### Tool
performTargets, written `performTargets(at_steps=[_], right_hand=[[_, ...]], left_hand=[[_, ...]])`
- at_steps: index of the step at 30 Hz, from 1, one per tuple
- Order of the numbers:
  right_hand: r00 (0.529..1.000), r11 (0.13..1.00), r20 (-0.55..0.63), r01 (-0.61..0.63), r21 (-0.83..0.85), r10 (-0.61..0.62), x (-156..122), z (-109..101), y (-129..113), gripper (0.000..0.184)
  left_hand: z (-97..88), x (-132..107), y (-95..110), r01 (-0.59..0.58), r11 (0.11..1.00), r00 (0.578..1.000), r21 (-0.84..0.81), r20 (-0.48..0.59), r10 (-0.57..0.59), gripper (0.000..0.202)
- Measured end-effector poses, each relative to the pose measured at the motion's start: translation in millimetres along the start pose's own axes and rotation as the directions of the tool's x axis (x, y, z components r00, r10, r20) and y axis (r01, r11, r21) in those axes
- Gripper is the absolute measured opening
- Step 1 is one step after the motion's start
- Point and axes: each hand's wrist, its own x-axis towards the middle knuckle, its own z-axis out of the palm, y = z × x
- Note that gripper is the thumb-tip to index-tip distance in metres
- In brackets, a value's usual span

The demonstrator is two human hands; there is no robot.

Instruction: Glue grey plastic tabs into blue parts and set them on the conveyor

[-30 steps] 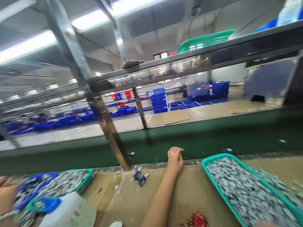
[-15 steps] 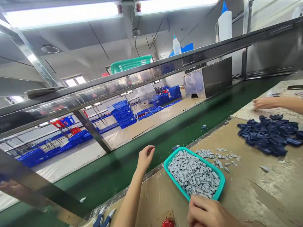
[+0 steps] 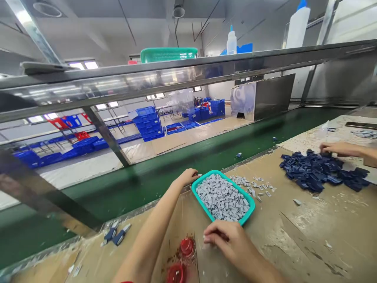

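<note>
Green belt (image 3: 141, 188) runs behind the brown-covered desk (image 3: 265, 228), on which the teal tray (image 3: 204, 205) lies between both hands. The left hand (image 3: 187, 177) has just closed in on the tray's far corner; the right hand (image 3: 228, 236) is at its near edge, so both now sit within reach of its grey pieces (image 3: 222, 198). The right fingers curl almost together; whether either hand grips anything, I can't tell.

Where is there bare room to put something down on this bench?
Mainly the scuffed, flecked brown benchtop right of the right hand, nearer than the dark blue heap. The green strip left of the left hand also looks open. Crowded: around the turquoise tray, with both hands and loose grey pieces close, and the heap, by another person's hand.
</note>
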Motion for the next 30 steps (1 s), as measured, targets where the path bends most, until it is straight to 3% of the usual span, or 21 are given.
performTargets(at_steps=[3, 6, 9, 12, 15, 20, 23, 26, 28, 30], right_hand=[[0.983, 0.966, -0.02, -0.175, 0.192, 0.182, -6.0, 6.7, -1.3, 0.017], [0.958, 0.913, -0.003, -0.272, 0.304, 0.286, -11.6, 16.5, 1.9, 0.027], [0.935, 0.881, 0.025, -0.342, 0.327, 0.354, -13.7, 26.9, 7.5, 0.034], [0.922, 0.874, 0.044, -0.38, 0.304, 0.386, -11.5, 37.1, 13.7, 0.038], [0.919, 0.88, 0.045, -0.388, 0.274, 0.391, -6.7, 46.5, 18.4, 0.039], [0.917, 0.895, 0.035, -0.395, 0.206, 0.397, 0.4, 58.5, 23.1, 0.039], [0.906, 0.892, 0.038, -0.422, 0.159, 0.422, 2.0, 60.9, 25.1, 0.038], [0.904, 0.894, 0.03, -0.426, 0.138, 0.426, 1.9, 60.7, 26.3, 0.036], [0.901, 0.893, 0.034, -0.432, 0.129, 0.432, 1.4, 60.6, 27.1, 0.035], [0.895, 0.886, 0.049, -0.446, 0.126, 0.444, 1.0, 60.9, 28.1, 0.035]], left_hand=[[-12.4, -46.8, -9.7, 0.034, 0.968, 0.984, -0.25, -0.162, -0.077, 0.024], [-12.0, -113.5, -16.4, 0.003, 0.85, 0.92, -0.526, -0.332, -0.209, 0.034], [4.4, -178.5, -14.4, -0.116, 0.677, 0.831, -0.727, -0.444, -0.335, 0.044], [26.0, -220.4, -12.0, -0.254, 0.514, 0.734, -0.82, -0.509, -0.449, 0.042], [39.2, -235.9, -13.9, -0.342, 0.372, 0.692, -0.863, -0.5, -0.522, 0.041], [40.9, -233.5, -14.5, -0.407, 0.214, 0.72, -0.888, -0.456, -0.523, 0.038], [41.0, -232.3, -9.7, -0.428, 0.166, 0.738, -0.889, -0.449, -0.504, 0.037], [43.5, -234.1, -4.6, -0.39, 0.137, 0.79, -0.91, -0.408, -0.458, 0.038], [45.8, -235.2, -2.7, -0.354, 0.15, 0.821, -0.923, -0.384, -0.423, 0.038], [47.8, -235.2, -2.4, -0.347, 0.183, 0.825, -0.92, -0.392, -0.407, 0.036]])
